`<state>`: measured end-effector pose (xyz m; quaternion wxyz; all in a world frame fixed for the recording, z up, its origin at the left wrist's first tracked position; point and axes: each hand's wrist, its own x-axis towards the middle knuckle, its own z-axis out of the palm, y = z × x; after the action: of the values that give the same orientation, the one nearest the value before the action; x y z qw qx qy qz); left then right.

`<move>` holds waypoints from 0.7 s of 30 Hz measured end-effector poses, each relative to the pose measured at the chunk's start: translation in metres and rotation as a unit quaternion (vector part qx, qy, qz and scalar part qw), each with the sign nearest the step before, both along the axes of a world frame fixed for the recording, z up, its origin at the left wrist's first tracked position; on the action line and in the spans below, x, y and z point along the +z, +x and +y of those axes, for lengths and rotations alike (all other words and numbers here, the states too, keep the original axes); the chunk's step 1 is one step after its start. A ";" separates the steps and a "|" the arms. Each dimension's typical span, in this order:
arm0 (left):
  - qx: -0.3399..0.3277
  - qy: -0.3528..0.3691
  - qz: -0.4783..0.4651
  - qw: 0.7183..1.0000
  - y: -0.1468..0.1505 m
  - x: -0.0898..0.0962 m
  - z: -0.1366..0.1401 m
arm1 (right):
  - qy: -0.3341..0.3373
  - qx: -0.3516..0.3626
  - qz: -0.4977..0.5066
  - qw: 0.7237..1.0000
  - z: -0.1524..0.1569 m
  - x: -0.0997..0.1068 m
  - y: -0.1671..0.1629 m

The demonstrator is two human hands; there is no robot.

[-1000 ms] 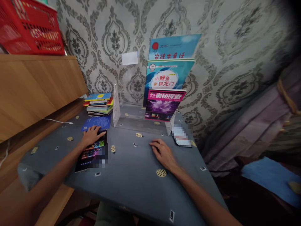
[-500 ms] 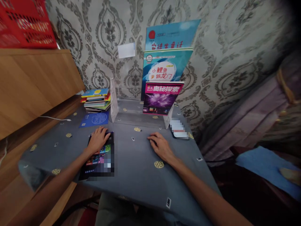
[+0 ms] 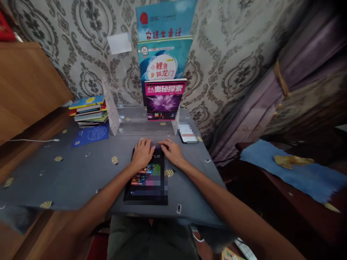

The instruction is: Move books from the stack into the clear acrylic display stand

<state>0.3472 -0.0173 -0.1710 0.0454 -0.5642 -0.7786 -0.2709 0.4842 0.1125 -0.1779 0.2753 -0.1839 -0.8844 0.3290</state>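
A dark book [image 3: 148, 187] with colourful small pictures lies flat on the table in front of me, its lower part pixelated. My left hand [image 3: 142, 153] rests palm down on the book's upper left, fingers stretched out. At its upper right corner is my right hand [image 3: 172, 153], thumb and fingers apart and slightly bent; whether it touches the book I cannot tell. Behind the hands, a clear acrylic rack [image 3: 130, 127] holds a purple magazine [image 3: 164, 103], a teal book [image 3: 162, 65] and a taller blue book [image 3: 165, 21], all upright in steps.
A stack of books [image 3: 89, 112] and a blue booklet [image 3: 93, 135] lie left of the rack. A phone [image 3: 187, 133], partly pixelated, lies to its right. A white cable [image 3: 40, 140] crosses at far left. A blue cloth [image 3: 287, 169] covers part of a dark surface at right.
My left hand has moved the dark book rightward across the table, to beside my right hand. The two hands are now close together. The camera view has turned to the right.
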 end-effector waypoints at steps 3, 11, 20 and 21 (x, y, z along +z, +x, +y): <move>-0.045 0.057 -0.087 0.994 -0.001 0.002 0.008 | -0.028 -0.029 0.018 0.999 0.007 0.000 0.001; -0.147 -0.112 0.026 0.982 -0.024 0.007 -0.065 | -0.045 -0.053 0.025 0.997 0.010 0.001 0.001; -0.109 -0.071 0.047 0.990 0.020 -0.009 -0.017 | 0.059 -0.046 0.035 0.997 0.003 0.024 0.012; -0.114 -0.056 0.035 0.991 0.022 -0.008 -0.011 | 0.082 -0.036 0.029 0.996 -0.003 0.029 0.014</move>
<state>0.3692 -0.0285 -0.1795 0.0093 -0.6599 -0.7213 -0.2104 0.4981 0.1096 -0.1492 0.3268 -0.1830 -0.8926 0.2508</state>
